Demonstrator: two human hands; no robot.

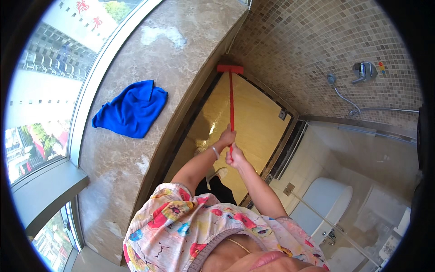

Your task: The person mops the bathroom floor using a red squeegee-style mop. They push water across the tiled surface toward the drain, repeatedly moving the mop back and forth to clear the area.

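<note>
Both hands are on the red pole of a floor brush [231, 102]. Higher on the pole, my left hand [227, 135] is closed around it, with a pale bracelet on that wrist. My right hand [236, 156] grips the pole's lower end, close to my body. The red brush head [230, 69] lies at the far corner of the wet yellow shower floor [251, 125], where the stone ledge meets the mosaic wall. A crumpled blue cloth [132, 108] rests on the marble ledge [190, 30] to the left.
A floor drain [282, 115] sits in the right corner. Shower fittings [364, 72] and a hose are on the mosaic wall [306, 40]. A glass partition with a metal bar [316, 212] stands at right, a white bathtub [321, 204] behind it. Windows run along the left.
</note>
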